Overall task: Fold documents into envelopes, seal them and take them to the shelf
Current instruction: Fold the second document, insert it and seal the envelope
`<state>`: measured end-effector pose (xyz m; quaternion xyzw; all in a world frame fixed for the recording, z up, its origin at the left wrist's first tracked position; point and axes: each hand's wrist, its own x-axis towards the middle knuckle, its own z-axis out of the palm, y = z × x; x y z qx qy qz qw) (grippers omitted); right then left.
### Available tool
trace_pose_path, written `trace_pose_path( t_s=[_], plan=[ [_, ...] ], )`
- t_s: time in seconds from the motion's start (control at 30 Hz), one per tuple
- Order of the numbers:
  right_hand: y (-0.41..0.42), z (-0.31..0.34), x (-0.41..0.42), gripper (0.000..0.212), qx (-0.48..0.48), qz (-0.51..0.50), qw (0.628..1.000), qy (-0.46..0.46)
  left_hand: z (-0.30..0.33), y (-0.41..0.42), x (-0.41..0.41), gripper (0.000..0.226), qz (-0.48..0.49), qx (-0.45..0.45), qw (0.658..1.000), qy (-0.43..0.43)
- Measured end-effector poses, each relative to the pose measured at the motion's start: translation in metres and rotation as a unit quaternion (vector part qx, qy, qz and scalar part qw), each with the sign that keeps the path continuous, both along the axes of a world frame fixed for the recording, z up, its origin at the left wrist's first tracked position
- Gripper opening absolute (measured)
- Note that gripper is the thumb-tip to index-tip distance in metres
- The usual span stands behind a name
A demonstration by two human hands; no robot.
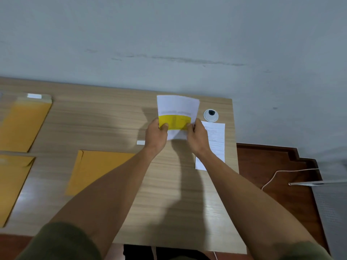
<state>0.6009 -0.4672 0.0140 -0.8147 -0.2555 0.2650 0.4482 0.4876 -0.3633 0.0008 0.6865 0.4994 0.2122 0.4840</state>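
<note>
Fingers pinching on both sides: the left hand nips the left edge of the document with thumb on its yellow band, and the right hand pinches the right edge. The sheet is up off the wooden table, bowed and lifted toward the wall. Just right of it, a second printed sheet lies flat beside a round cable grommet. Manila envelopes wait left: one beneath the left forearm, another farther back.

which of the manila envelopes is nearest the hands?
The manila envelope lying just under the left forearm, near the table's middle. The other two envelopes lie at the far left edge, well away from both hands.
</note>
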Motion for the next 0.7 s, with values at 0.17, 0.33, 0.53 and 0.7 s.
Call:
trace_pose_path(
  t_s=[0.17,0.33,0.53,0.7],
  plan=[
    [-0.001,0.011,-0.002,0.023,0.006,-0.015,0.997,0.07,0.017,-0.001,-0.013,0.011,0.027,-0.157,0.986,-0.039],
    [-0.004,0.016,-0.034,0.02,0.005,-0.033,0.993,0.111,0.02,-0.009,-0.043,0.031,0.022,-0.25,0.967,-0.047],
    [-0.014,0.024,-0.072,0.015,-0.024,-0.012,0.993,0.113,0.035,-0.006,-0.095,0.019,-0.048,-0.229,0.972,-0.033],
    [-0.01,0.058,-0.085,0.061,-0.02,0.02,1.0,-0.004,0.028,0.016,-0.153,0.061,-0.134,-0.201,0.97,0.02]
  ],
)
